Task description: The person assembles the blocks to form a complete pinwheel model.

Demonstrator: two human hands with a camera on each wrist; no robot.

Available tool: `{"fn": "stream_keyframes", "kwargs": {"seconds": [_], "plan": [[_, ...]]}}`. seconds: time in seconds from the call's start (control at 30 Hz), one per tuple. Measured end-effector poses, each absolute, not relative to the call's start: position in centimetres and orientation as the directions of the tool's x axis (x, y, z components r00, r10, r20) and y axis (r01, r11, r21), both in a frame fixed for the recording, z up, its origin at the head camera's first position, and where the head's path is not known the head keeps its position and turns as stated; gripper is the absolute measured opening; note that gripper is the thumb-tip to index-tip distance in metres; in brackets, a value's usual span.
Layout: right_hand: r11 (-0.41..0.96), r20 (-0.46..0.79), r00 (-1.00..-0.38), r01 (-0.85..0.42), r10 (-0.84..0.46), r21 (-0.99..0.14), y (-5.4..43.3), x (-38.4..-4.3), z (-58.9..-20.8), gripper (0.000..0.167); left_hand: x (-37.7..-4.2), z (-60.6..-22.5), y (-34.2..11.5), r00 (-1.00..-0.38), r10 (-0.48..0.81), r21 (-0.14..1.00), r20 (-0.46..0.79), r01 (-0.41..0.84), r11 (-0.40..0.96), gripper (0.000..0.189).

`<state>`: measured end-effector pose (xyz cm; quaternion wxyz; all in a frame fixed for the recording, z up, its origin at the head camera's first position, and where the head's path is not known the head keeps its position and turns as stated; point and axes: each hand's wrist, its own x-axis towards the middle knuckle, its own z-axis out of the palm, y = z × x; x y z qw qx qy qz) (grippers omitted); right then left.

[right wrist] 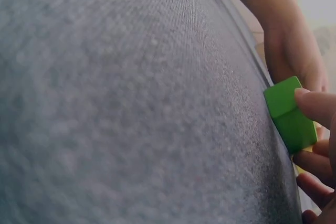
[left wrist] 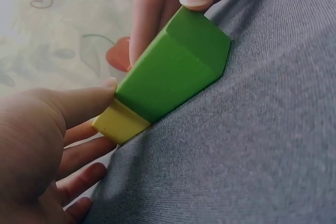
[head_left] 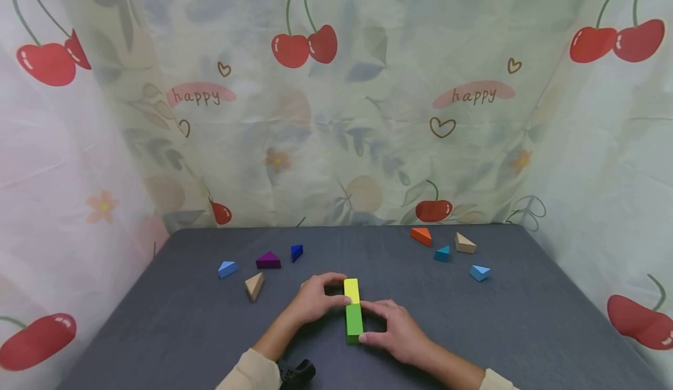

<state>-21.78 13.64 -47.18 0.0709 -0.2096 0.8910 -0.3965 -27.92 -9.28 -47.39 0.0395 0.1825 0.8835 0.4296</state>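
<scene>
A yellow block [head_left: 351, 290] and a green block [head_left: 354, 323] lie end to end on the dark cloth, the yellow one farther from me. My left hand [head_left: 317, 299] holds the yellow block from the left, its thumb near the joint and its index finger toward the far end. From the right, my right hand [head_left: 398, 330] holds the green block, thumb at its near corner and a finger by the joint. The left wrist view shows the two blocks [left wrist: 170, 72] touching. In the right wrist view, the green block [right wrist: 291, 116] hides most of the yellow one.
On the left lie a light blue block [head_left: 227, 270], a purple one [head_left: 269, 260], a dark blue one [head_left: 297, 253] and a wooden one [head_left: 255, 286]. On the right are orange [head_left: 421, 236], wooden [head_left: 465, 243], teal [head_left: 442, 254] and light blue [head_left: 479, 272] blocks. Patterned curtains [head_left: 336, 115] surround the table.
</scene>
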Motion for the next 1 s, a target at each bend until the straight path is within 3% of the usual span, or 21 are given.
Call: {"fn": "stream_keyframes", "kwargs": {"seconds": [0.43,0.73,1.0], "plan": [[0.595,0.093,-0.902,-0.352,-0.421,-0.723,13.4,-21.4,-47.4,0.065,-27.5,-47.1,-9.1,-0.935,0.341,0.77,0.095,0.286,0.571,0.049],[0.604,0.063,-0.913,-0.317,-0.402,-0.731,13.1,-21.4,-47.2,0.066,-27.1,-47.2,-9.1,-0.945,0.31,0.782,0.101,0.268,0.563,0.067],[0.584,0.047,-0.912,-0.299,-0.406,-0.755,13.3,-21.0,-46.8,0.066,-25.8,-46.6,-9.1,-0.883,0.442,0.699,0.158,0.416,0.581,0.065]]}}
